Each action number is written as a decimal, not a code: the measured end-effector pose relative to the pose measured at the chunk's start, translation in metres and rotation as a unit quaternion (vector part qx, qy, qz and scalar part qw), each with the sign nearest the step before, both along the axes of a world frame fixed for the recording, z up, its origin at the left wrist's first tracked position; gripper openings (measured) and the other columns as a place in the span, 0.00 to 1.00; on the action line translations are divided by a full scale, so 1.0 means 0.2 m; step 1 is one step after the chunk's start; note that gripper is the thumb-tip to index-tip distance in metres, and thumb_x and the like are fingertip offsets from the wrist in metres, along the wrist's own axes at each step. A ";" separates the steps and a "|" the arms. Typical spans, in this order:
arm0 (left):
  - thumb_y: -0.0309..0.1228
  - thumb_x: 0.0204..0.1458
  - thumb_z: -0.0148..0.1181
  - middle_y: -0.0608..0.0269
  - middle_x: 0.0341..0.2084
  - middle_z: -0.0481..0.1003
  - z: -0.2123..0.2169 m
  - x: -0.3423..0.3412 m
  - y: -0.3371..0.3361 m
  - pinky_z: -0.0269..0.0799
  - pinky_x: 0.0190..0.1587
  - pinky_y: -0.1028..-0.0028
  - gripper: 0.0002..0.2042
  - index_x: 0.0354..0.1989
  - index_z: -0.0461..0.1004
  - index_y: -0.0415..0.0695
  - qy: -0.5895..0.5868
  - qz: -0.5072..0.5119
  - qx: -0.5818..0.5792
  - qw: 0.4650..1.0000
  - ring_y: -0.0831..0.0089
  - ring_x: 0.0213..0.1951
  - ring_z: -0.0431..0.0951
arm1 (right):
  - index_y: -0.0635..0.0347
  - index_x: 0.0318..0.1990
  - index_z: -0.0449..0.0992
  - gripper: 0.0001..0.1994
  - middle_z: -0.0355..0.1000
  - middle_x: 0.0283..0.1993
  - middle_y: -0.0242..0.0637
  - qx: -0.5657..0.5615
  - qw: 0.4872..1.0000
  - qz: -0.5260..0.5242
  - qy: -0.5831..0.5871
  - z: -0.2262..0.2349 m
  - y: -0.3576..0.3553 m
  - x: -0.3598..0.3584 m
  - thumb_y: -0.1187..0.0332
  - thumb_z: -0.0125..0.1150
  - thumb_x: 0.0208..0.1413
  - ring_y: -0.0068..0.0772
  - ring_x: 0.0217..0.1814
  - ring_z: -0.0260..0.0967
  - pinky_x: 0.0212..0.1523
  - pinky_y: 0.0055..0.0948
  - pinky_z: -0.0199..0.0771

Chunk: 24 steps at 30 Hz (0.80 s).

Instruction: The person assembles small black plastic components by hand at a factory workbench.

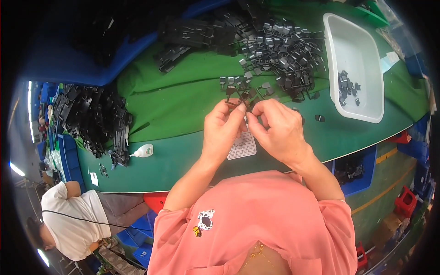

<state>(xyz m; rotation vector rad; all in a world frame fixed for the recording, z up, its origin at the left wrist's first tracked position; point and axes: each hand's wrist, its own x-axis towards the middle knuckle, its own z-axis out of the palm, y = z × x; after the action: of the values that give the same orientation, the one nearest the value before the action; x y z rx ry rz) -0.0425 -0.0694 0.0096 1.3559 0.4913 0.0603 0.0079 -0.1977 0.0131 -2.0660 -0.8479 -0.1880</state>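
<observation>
Evidently, a small dark part [243, 103] is the centre of attention, raised over the table [183, 172] between the 2 hands, presumably so that both can get at it. The left hand [221, 130] pinches it between thumb and index finger, likely to steady it; the fingertips hide much of its shape. The right hand [280, 133] comes in from the right with thumb and index finger drawn close together, but whether they pinch anything I cannot tell. Below them lies a printed sheet [243, 149], perhaps kept there for easy viewing. Just beyond, loose black pieces [228, 81] sit within easy reach, near a big pile [286, 57] on the far side. Green cloth [151, 98] lies alongside, possibly to protect surfaces. At right, a white tub [362, 43] keeps a few black pieces apart. Far left of the hands, a white bottle [144, 151] rests out of their way.
</observation>
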 end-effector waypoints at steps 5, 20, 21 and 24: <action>0.32 0.53 0.47 0.66 0.16 0.68 0.00 -0.02 0.02 0.59 0.18 0.84 0.10 0.32 0.69 0.35 0.008 -0.023 -0.024 0.999 0.84 0.17 0.65 | 0.60 0.23 0.65 0.08 0.64 0.21 0.34 0.009 1.000 0.011 -0.002 -0.01 -0.02 0.01 0.74 0.60 0.39 0.33 0.21 0.65 0.19 0.28 0.64; 0.36 0.54 0.48 0.65 0.16 0.69 0.01 -0.09 0.03 0.61 0.20 0.83 0.13 0.30 0.68 0.35 0.021 -0.058 -0.014 0.998 0.82 0.18 0.66 | 0.60 0.24 0.67 0.05 0.62 0.20 0.35 0.040 0.991 0.126 -0.017 -0.02 -0.05 0.00 0.75 0.58 0.40 0.35 0.20 0.63 0.19 0.29 0.64; 0.36 0.54 0.48 0.66 0.16 0.69 0.01 -0.10 0.04 0.61 0.20 0.84 0.13 0.30 0.68 0.36 0.021 -0.065 -0.023 0.997 0.82 0.18 0.66 | 0.61 0.25 0.68 0.05 0.63 0.20 0.36 0.055 0.992 0.111 0.037 0.01 -0.07 0.00 0.74 0.58 0.41 0.34 0.19 0.63 0.19 0.29 0.64; 0.36 0.54 0.47 0.68 0.17 0.68 0.05 -0.15 0.05 0.60 0.20 0.85 0.12 0.30 0.69 0.37 0.052 -0.106 -0.042 0.992 0.84 0.18 0.66 | 0.64 0.26 0.70 0.08 0.66 0.20 0.36 0.080 0.960 0.071 0.259 0.06 -0.12 0.01 0.68 0.59 0.46 0.24 0.19 0.64 0.20 0.24 0.63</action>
<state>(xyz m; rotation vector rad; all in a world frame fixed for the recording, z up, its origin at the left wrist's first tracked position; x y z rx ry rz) -0.0725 -0.0590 0.0193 1.3252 0.4297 -0.2044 0.0104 -0.2220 0.0250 -1.7711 -0.6253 0.3417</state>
